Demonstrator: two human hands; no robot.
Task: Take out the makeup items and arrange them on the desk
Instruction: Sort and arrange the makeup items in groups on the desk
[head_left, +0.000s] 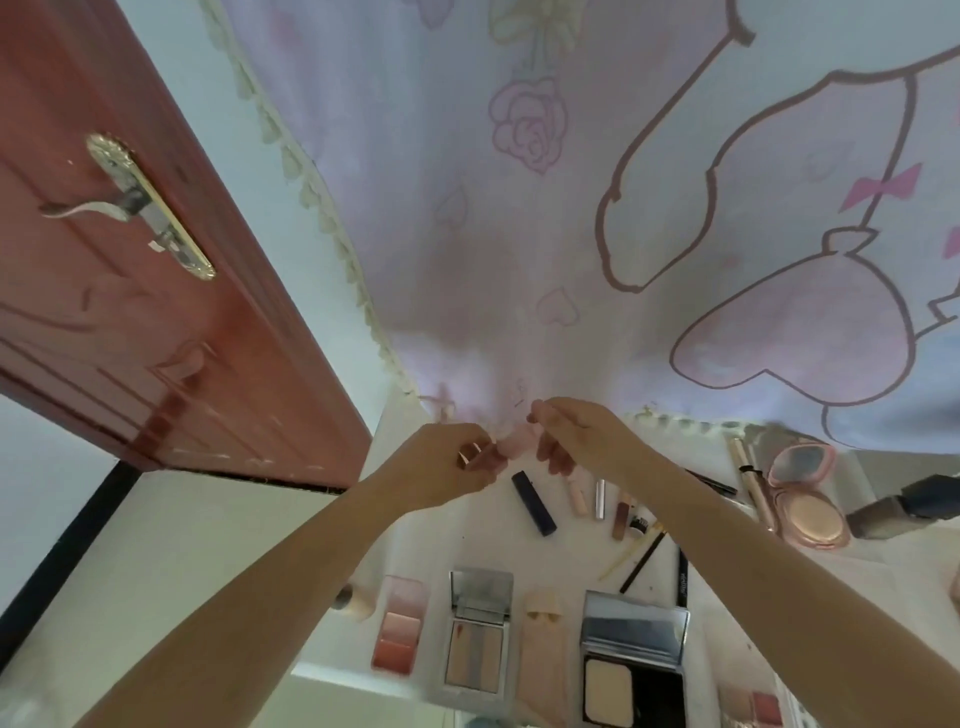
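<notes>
Both my hands are raised above the back of the white desk (467, 540). My left hand (447, 462) grips a small pink tube with a rose-gold end (480, 456). My right hand (576, 434) pinches the tube's pale pink cap (519, 441), right beside the left fingers. On the desk lie a navy lipstick (534, 503), several slim tubes (597, 499), a pink blush palette (399, 629), an open mirrored palette (479, 631), a beige case (543, 644), a black powder compact (631, 660) and a pink round compact (808, 491).
A red-brown door (130, 291) with a metal handle (104, 205) stands open at the left. A printed lilac cloth (519, 234) hangs behind the desk. Pencils and brushes (649, 556) lie right of centre. A dark bottle (904, 506) sits at the far right.
</notes>
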